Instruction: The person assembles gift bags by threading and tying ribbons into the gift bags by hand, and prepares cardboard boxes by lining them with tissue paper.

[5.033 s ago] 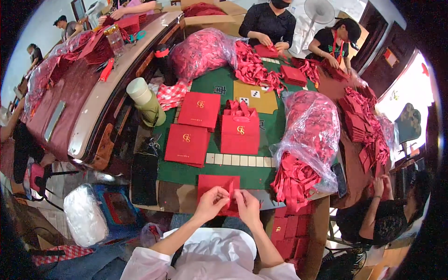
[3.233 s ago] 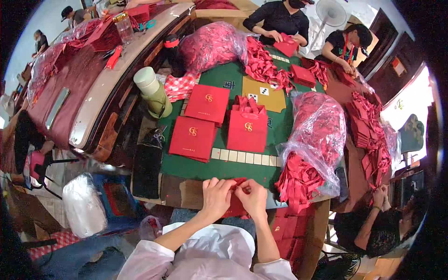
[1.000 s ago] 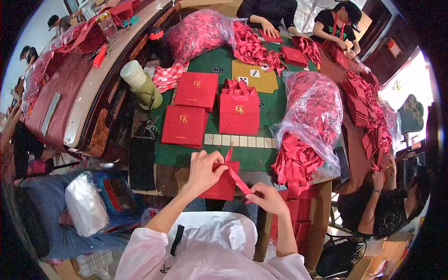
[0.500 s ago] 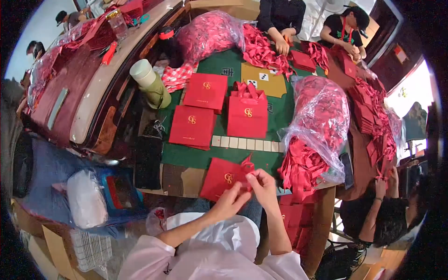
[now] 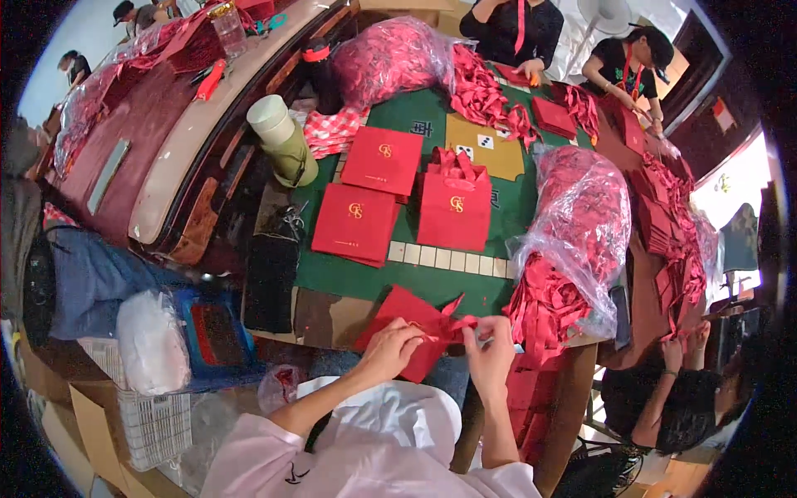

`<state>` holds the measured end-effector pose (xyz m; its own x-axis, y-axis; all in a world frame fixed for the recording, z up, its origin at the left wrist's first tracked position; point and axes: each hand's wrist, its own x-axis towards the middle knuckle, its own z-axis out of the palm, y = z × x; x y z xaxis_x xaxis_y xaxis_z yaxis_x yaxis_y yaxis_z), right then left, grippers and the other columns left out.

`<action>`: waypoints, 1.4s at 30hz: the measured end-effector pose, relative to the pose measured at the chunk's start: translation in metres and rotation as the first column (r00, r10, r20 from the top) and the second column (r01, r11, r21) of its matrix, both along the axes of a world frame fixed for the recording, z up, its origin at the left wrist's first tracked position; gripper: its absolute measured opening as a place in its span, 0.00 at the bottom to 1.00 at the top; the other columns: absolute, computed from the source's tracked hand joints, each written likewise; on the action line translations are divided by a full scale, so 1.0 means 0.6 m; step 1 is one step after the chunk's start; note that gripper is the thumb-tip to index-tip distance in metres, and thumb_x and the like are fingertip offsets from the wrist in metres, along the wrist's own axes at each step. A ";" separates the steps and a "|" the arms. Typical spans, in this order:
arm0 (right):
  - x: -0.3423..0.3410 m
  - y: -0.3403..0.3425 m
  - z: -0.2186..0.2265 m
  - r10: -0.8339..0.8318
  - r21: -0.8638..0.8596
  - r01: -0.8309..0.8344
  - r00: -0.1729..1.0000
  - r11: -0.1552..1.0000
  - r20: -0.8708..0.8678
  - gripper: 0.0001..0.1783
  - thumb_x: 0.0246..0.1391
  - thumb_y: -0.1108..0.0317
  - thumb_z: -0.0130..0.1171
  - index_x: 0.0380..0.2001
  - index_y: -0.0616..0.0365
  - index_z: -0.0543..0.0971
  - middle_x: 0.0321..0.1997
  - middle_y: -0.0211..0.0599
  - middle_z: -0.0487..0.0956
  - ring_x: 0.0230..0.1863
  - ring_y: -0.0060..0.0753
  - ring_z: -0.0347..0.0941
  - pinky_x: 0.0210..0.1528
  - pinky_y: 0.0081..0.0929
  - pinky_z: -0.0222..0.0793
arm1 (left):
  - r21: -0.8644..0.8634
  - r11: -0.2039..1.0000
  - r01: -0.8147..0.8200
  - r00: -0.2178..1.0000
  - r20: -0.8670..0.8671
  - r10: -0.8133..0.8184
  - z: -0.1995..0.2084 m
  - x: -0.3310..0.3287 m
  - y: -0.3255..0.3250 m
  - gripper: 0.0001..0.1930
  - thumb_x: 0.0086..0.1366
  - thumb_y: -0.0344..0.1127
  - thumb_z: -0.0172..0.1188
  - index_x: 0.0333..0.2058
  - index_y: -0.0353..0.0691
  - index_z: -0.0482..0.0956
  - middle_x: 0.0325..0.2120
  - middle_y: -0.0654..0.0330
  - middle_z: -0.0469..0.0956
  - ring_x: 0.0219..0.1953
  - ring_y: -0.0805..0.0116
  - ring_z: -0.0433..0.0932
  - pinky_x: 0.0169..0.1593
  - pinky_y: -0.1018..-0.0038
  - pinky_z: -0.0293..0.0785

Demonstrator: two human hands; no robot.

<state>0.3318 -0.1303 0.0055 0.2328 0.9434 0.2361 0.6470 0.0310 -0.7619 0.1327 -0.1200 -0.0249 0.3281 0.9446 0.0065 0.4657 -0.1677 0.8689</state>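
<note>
The right hand (image 5: 491,353) pinches a red satin ribbon (image 5: 453,305) in its fingertips at the edge of a red paper gift bag (image 5: 409,309), which lies under and just beyond the left hand (image 5: 387,349). That hand's fingers curl over the bag — whether they grip, I cannot tell. Beyond both hands: a ribbon-handled gift bag (image 5: 453,212).
</note>
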 end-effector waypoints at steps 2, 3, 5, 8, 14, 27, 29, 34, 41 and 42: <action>-0.021 -0.014 0.027 0.127 0.015 -0.126 0.991 0.992 -0.039 0.10 0.46 0.75 0.69 0.32 0.59 0.77 0.33 0.41 0.75 0.31 0.37 0.74 0.30 0.31 0.71 | 0.067 0.997 0.026 1.000 0.003 -0.026 -0.001 -0.008 0.012 0.09 0.64 0.36 0.59 0.36 0.35 0.78 0.31 0.50 0.77 0.35 0.53 0.79 0.38 0.61 0.74; -0.027 -0.019 0.028 0.223 -0.012 -0.225 0.969 0.974 -0.108 0.12 0.44 0.76 0.69 0.34 0.59 0.78 0.35 0.41 0.76 0.36 0.39 0.76 0.36 0.34 0.74 | -0.108 0.994 0.013 0.996 0.089 -0.003 0.017 -0.007 0.019 0.09 0.63 0.35 0.61 0.35 0.35 0.77 0.29 0.53 0.78 0.32 0.57 0.80 0.35 0.64 0.75; -0.043 -0.007 0.015 0.416 0.055 -0.417 0.909 0.907 0.034 0.14 0.47 0.76 0.68 0.39 0.58 0.78 0.41 0.41 0.77 0.38 0.39 0.77 0.36 0.30 0.75 | -0.231 0.973 -0.005 0.971 0.233 0.060 0.019 -0.010 0.024 0.11 0.60 0.34 0.66 0.34 0.35 0.73 0.24 0.59 0.81 0.27 0.73 0.81 0.30 0.74 0.74; -0.068 0.007 0.009 0.493 0.048 -0.506 0.855 0.861 0.158 0.15 0.48 0.76 0.67 0.41 0.59 0.78 0.41 0.42 0.79 0.36 0.38 0.78 0.35 0.29 0.75 | -0.324 0.946 0.026 0.957 0.283 0.070 0.007 -0.027 0.033 0.11 0.60 0.33 0.66 0.33 0.34 0.74 0.23 0.61 0.79 0.27 0.77 0.78 0.31 0.75 0.75; -0.070 0.010 -0.024 0.387 -0.093 -0.385 0.922 0.918 0.005 0.07 0.50 0.76 0.63 0.34 0.62 0.79 0.35 0.42 0.81 0.34 0.44 0.79 0.35 0.33 0.74 | -0.145 0.989 -0.006 0.984 0.173 0.032 0.007 -0.047 0.063 0.09 0.61 0.31 0.65 0.36 0.36 0.75 0.28 0.60 0.78 0.28 0.72 0.79 0.32 0.76 0.75; -0.091 0.022 -0.053 0.205 -0.056 -0.200 0.974 0.978 0.094 0.04 0.50 0.74 0.63 0.30 0.61 0.79 0.30 0.42 0.78 0.32 0.48 0.76 0.33 0.37 0.72 | 0.240 0.946 0.217 0.915 -0.389 -0.111 0.000 -0.047 0.115 0.12 0.55 0.29 0.64 0.39 0.39 0.76 0.39 0.55 0.71 0.45 0.52 0.70 0.50 0.62 0.71; -0.098 0.021 -0.056 0.189 -0.044 -0.185 0.973 0.982 0.135 0.03 0.50 0.73 0.63 0.29 0.60 0.79 0.28 0.42 0.77 0.30 0.48 0.75 0.32 0.39 0.71 | 0.222 0.949 0.223 0.907 -0.404 -0.118 0.013 -0.048 0.111 0.11 0.54 0.28 0.64 0.37 0.39 0.75 0.38 0.55 0.71 0.44 0.52 0.69 0.49 0.62 0.71; -0.120 0.015 -0.052 0.218 -0.054 -0.212 0.957 0.976 0.189 0.04 0.50 0.71 0.63 0.27 0.59 0.78 0.27 0.43 0.76 0.30 0.49 0.74 0.31 0.41 0.70 | 0.193 0.956 0.222 0.919 -0.370 -0.139 0.012 -0.058 0.104 0.09 0.54 0.28 0.64 0.33 0.39 0.73 0.35 0.55 0.73 0.43 0.52 0.70 0.47 0.61 0.70; -0.128 0.010 -0.051 0.208 -0.063 -0.201 0.967 0.978 0.147 0.08 0.50 0.69 0.64 0.27 0.60 0.76 0.28 0.44 0.77 0.30 0.50 0.75 0.32 0.42 0.70 | 0.170 0.970 0.173 0.928 -0.358 -0.103 0.026 -0.055 0.092 0.06 0.54 0.22 0.57 0.30 0.38 0.73 0.28 0.54 0.76 0.38 0.52 0.71 0.44 0.63 0.69; -0.130 0.009 -0.050 0.208 -0.067 -0.200 0.967 0.977 0.144 0.08 0.50 0.69 0.64 0.26 0.60 0.76 0.28 0.44 0.77 0.30 0.50 0.75 0.32 0.42 0.70 | 0.184 0.967 0.175 0.914 -0.395 -0.090 0.029 -0.054 0.090 0.07 0.52 0.20 0.56 0.30 0.38 0.73 0.28 0.54 0.77 0.38 0.52 0.71 0.44 0.63 0.69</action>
